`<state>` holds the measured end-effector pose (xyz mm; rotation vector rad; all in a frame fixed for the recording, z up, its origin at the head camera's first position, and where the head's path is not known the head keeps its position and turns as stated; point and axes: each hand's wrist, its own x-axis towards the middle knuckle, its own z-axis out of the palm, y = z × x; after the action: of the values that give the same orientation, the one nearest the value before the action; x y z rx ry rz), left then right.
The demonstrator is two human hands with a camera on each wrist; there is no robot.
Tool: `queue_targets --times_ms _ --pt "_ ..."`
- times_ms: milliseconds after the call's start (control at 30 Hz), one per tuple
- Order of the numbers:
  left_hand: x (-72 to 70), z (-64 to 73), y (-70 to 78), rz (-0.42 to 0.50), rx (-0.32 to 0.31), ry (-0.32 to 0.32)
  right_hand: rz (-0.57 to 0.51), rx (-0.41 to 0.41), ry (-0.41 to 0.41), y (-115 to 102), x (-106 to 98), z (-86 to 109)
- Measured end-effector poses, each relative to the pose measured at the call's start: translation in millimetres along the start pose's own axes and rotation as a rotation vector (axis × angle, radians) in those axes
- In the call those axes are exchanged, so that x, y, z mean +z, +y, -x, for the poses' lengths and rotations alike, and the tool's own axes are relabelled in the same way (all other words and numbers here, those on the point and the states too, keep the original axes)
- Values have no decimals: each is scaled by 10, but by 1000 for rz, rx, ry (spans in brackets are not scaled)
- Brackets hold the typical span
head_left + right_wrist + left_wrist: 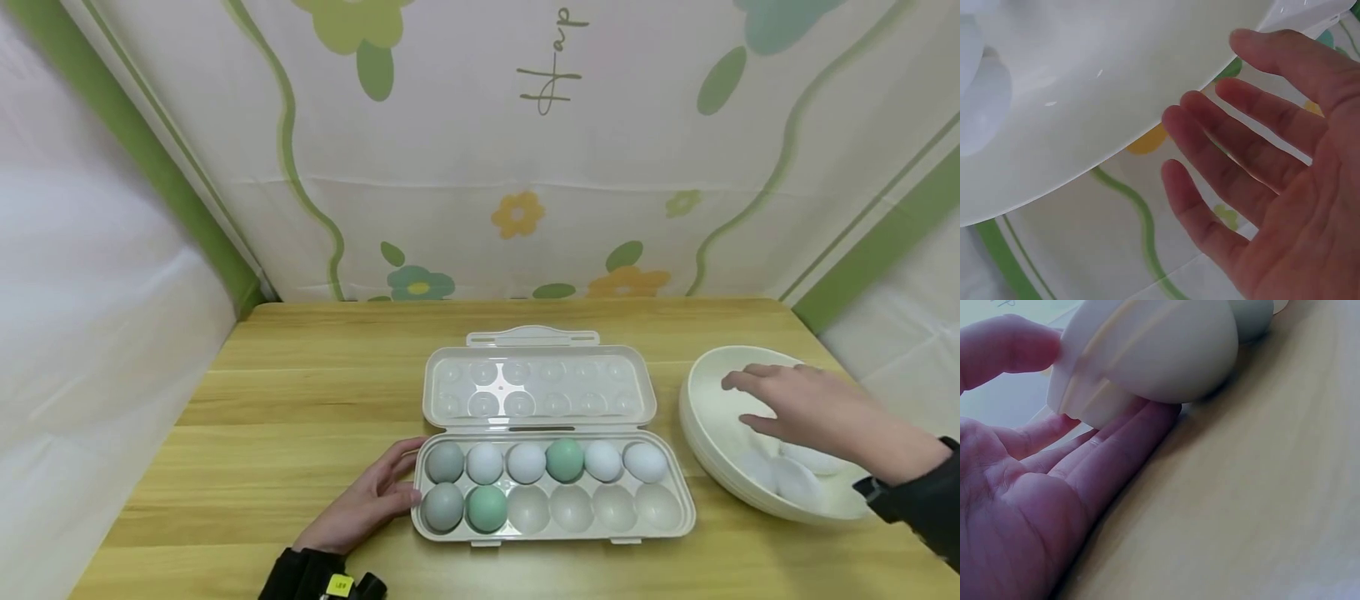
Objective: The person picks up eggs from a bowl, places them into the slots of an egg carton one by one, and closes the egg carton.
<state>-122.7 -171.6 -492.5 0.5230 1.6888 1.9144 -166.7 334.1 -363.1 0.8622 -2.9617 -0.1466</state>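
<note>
A pale plastic egg carton point(553, 533) lies with its clear lid point(540, 387) folded back. Its back row is filled with white, grey and green eggs; in the front row a grey egg point(443, 507) and a green egg point(487, 507) occupy the two leftmost cups. My left hand point(365, 504) holds the carton's left end, thumb at the rim and fingers against the side, reaching under it in the left wrist view. Over the white bowl point(708, 400) hovers my right hand point(817, 412), fingers spread and holding nothing. White eggs point(798, 483) lie in the bowl, partly hidden by that hand.
The wooden table point(285, 417) extends left of the carton and ends at a fabric backdrop point(450, 150) with printed flowers. White cloth point(97, 292) hangs along the left side. The bowl stands near the table's right edge, close beside the carton.
</note>
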Motion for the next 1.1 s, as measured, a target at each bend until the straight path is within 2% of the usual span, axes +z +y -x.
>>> queue_targets --times_ms 167,367,633,900,1100 --pt "-5 9 3 4 -1 5 -45 57 -94 222 77 -42" --pt "13 18 -5 16 -10 3 -142 92 -249 455 247 -53" --pt "24 11 -7 20 -15 -1 -290 166 -386 613 343 -18" --pt "29 9 24 6 -30 9 -249 186 -397 609 406 -4" --pt "26 11 32 15 -12 1 -212 129 -361 603 480 -33"
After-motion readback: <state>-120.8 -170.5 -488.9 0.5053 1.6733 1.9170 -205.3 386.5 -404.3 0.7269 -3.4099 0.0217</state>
